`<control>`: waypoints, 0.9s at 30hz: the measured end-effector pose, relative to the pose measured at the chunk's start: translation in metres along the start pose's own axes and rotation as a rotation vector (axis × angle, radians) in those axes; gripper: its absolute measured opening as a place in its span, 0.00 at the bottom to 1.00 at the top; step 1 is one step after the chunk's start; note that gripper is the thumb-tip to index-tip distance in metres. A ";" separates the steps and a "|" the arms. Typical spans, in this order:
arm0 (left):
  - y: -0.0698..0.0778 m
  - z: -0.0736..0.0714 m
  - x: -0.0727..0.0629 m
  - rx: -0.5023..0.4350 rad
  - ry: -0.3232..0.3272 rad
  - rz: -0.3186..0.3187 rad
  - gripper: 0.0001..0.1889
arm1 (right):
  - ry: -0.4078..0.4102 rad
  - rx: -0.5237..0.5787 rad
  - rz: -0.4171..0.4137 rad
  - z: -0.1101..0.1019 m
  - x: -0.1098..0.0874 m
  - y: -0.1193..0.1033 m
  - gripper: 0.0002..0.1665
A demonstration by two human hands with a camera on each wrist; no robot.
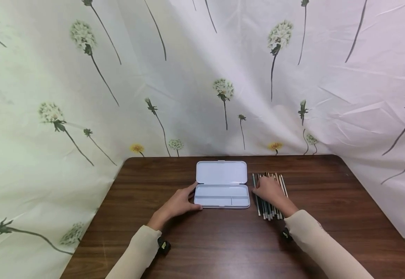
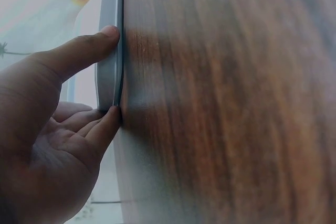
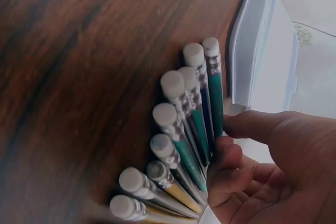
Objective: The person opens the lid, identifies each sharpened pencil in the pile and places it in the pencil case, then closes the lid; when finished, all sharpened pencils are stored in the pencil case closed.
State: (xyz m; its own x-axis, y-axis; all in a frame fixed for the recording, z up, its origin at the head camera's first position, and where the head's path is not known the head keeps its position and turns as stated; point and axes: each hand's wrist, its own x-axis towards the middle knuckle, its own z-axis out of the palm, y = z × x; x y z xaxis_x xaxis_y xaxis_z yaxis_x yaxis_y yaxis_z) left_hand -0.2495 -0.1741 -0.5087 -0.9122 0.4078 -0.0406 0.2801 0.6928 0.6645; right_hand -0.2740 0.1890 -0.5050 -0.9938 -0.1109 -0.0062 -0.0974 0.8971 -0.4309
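An open pale pencil case (image 1: pixel 212 201) lies on the table, its lid folded back and its compartments bare. My left hand (image 1: pixel 179 200) holds the case's left end, the thumb at its front edge and the fingers by the left side, as the left wrist view (image 2: pixel 109 85) also shows. To the right of the case lies a row of pencils (image 1: pixel 269 215) with white erasers towards me. My right hand (image 1: pixel 271 190) is over them, pinching the leftmost green pencil (image 3: pixel 216 95) between thumb and finger. Part of the row is hidden under this hand.
The brown wooden table (image 1: pixel 209 244) ends at the back against a white curtain (image 1: pixel 188 77) printed with dandelions. Dark wrist cameras (image 1: pixel 164 245) sit at both cuffs.
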 end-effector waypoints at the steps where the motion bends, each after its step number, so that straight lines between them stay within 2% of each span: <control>1: 0.000 0.000 0.000 0.002 0.001 0.002 0.53 | -0.001 0.000 0.011 0.000 -0.001 -0.001 0.35; 3: 0.000 0.001 0.001 0.006 0.003 0.006 0.53 | 0.002 -0.007 0.026 0.000 -0.001 -0.002 0.34; 4: -0.001 0.001 0.002 0.007 0.006 0.008 0.53 | -0.012 -0.015 0.060 -0.005 -0.004 -0.009 0.33; 7: -0.001 0.001 0.003 0.014 0.015 0.014 0.54 | -0.015 -0.025 0.077 -0.003 -0.001 -0.007 0.31; 10: 0.000 0.001 0.003 0.011 0.013 0.008 0.54 | -0.024 -0.031 0.077 0.016 0.018 0.017 0.30; 14: -0.001 0.001 0.002 0.005 0.008 0.009 0.54 | -0.044 -0.008 0.094 0.023 0.027 0.027 0.29; 20: -0.001 0.001 0.003 0.012 0.000 0.013 0.54 | -0.027 0.107 0.058 -0.008 0.000 -0.004 0.29; 27: 0.000 0.000 0.002 -0.003 -0.006 -0.006 0.53 | 0.046 0.165 -0.032 -0.029 -0.006 -0.019 0.20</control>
State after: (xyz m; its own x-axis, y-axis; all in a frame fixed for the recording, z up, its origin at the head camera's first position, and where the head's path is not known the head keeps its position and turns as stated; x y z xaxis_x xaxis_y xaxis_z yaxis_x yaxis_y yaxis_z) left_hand -0.2512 -0.1733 -0.5083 -0.9118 0.4076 -0.0492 0.2740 0.6933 0.6665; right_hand -0.2680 0.1851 -0.4709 -0.9921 -0.1149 0.0494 -0.1224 0.8106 -0.5727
